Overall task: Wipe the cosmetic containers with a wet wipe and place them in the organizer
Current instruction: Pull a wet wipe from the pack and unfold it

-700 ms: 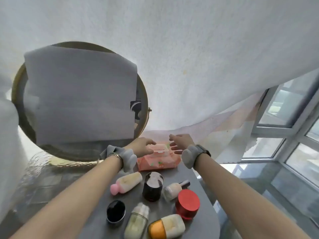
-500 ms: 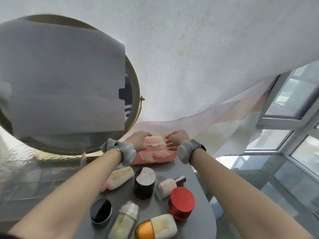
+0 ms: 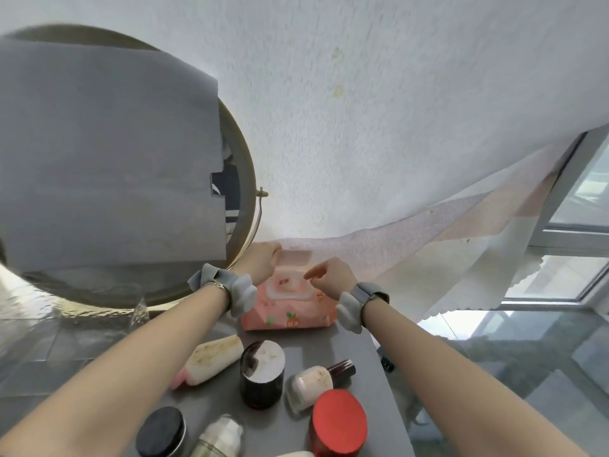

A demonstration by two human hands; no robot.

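Note:
A pink wet wipe pack (image 3: 290,311) lies at the far end of the grey table (image 3: 359,364), its flip lid (image 3: 295,256) standing open. My left hand (image 3: 260,265) holds the lid's left edge. My right hand (image 3: 331,278) hovers over the pack's opening with one finger pointing at it and the others curled. Nearer me lie dirty cosmetic containers: a white bottle with a pink cap (image 3: 207,361), a dark jar (image 3: 262,374), a small white bottle with a dark cap (image 3: 316,382), a red-lidded jar (image 3: 339,423), a black-lidded jar (image 3: 161,433) and a greenish bottle (image 3: 219,438).
A round brass-framed mirror (image 3: 244,179), covered by a grey sheet, stands at the left behind the table. A white textured wall rises behind. A window and glass floor lie to the right, past the table's right edge.
The pack's lid has been flipped open by my left hand. My right hand moved from the pack's right side to above its opening, one finger out. The view tilted.

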